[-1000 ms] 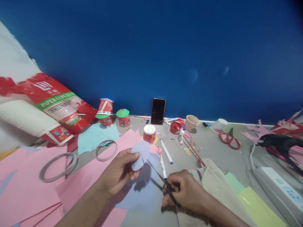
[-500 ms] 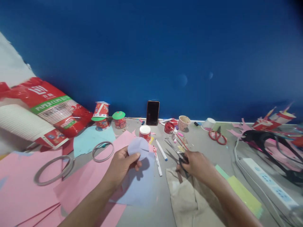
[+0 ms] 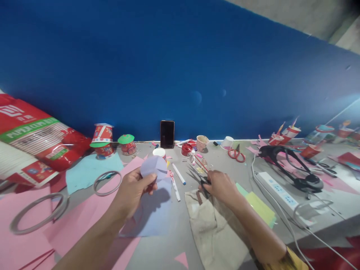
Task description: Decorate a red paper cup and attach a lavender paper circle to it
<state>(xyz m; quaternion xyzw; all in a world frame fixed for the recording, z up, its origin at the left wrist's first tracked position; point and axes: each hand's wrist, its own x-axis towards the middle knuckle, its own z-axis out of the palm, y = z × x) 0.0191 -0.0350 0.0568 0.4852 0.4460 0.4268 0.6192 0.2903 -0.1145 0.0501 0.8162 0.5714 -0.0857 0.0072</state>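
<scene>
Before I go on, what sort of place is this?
It looks like a paper-craft worktable: pink paper sheets lie on it, the left hand holds a rounded lilac paper piece, and the right hand holds scissors.

Narrow lane between purple sheet [image 3: 161, 225] and beige cloth [image 3: 206, 240], white marker [image 3: 176, 189] at far end, scissors [image 3: 201, 179] beyond at right

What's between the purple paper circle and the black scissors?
In the head view, two white markers lie on the table between the paper circle and the scissors.
</scene>
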